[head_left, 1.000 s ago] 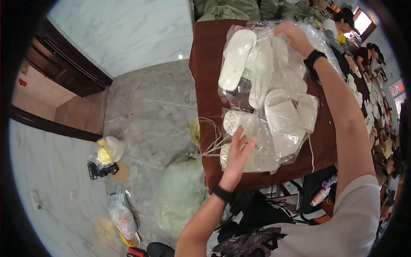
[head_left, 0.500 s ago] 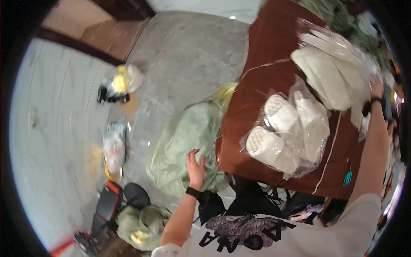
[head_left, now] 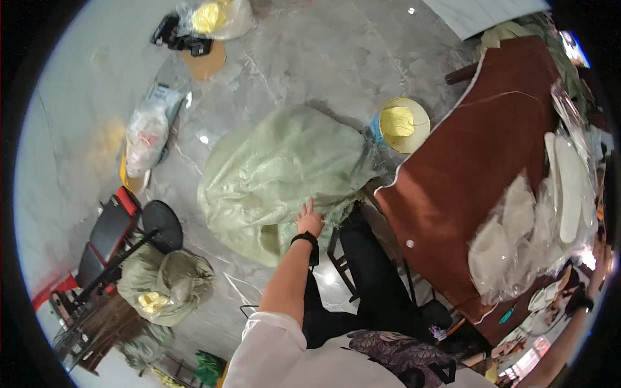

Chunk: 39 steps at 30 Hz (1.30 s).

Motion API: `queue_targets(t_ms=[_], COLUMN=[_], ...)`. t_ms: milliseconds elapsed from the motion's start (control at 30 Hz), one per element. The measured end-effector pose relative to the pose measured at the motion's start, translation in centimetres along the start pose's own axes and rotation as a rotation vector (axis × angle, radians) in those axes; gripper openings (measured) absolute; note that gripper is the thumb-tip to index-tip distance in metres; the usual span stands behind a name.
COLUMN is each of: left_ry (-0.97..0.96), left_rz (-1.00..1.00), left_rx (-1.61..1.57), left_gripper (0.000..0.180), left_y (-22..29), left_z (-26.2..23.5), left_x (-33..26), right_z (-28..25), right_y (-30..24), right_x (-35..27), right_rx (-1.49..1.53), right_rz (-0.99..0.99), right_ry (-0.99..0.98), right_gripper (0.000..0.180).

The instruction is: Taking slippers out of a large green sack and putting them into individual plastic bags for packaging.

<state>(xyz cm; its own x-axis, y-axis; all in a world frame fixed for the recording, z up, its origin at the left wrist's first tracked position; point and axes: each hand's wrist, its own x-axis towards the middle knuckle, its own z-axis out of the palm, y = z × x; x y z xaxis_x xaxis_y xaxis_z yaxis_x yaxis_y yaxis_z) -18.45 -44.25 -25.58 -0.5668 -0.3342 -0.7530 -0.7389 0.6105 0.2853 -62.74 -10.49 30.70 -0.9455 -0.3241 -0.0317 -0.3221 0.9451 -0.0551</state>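
My left hand [head_left: 310, 220] reaches forward over a large pale green woven sack [head_left: 278, 161] on the floor. Its fingers are spread, and it holds nothing; whether it touches the sack is hard to tell. At the far right rim, my right hand [head_left: 601, 262] is beside the clear-bagged white slippers on the brown-covered table [head_left: 446, 174]. Its fingers are small and blurred there, so any grip is unclear. One bagged pair of slippers [head_left: 501, 249] lies nearer me, and another bagged slipper [head_left: 569, 187] lies against it toward the table's right side.
Between sack and table stands a round tub [head_left: 405, 126] with something yellow inside. Small teal scissors [head_left: 506, 315] lie at the table's near edge. To the left are a red-and-black chair [head_left: 113, 223], a smaller green sack [head_left: 168, 284] and a plastic-wrapped bundle [head_left: 149, 132].
My view has swung left, bringing the sack to the middle and shifting the table rightward. My left hand is now over the sack's near part, its fingers more outstretched. My right arm sits lower at the rim.
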Motion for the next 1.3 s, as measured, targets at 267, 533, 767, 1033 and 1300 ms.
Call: queue_targets(t_ms=[267,533,767,1033,1300], left_ry=[0.286,0.57,0.723,0.198,0.471], left_rz=[0.035,-0.116,-0.328,-0.124,-0.414], left_rx=[-0.227,-1.929,-1.098,-0.205,-1.466], left_gripper=[0.04,0.028,0.027,0.06,0.03], left_y=[-5.7,-13.4,-24.9,-27.7,-34.7], left_z=[3.8,-9.7,-5.9,-5.2,-3.2], left_x=[3.8,-16.4,-27.6,-21.6,-21.7], right_z=[7.0,39.6,54.5,51.4,52.2], right_y=[-17.9,-34.2,-50.5,-51.5,-43.4], right_x=[-8.4,-21.1,-36.4,-52.1,-40.1], right_rx=[0.265,0.545,1.008,0.833,0.764], right_rz=[0.049,-0.527,-0.68,-1.112,-0.722], right_ry=[-0.064,-0.73,-1.14,-1.292,-1.005], right_gripper=[0.034,0.061,0.043,0.025,0.034])
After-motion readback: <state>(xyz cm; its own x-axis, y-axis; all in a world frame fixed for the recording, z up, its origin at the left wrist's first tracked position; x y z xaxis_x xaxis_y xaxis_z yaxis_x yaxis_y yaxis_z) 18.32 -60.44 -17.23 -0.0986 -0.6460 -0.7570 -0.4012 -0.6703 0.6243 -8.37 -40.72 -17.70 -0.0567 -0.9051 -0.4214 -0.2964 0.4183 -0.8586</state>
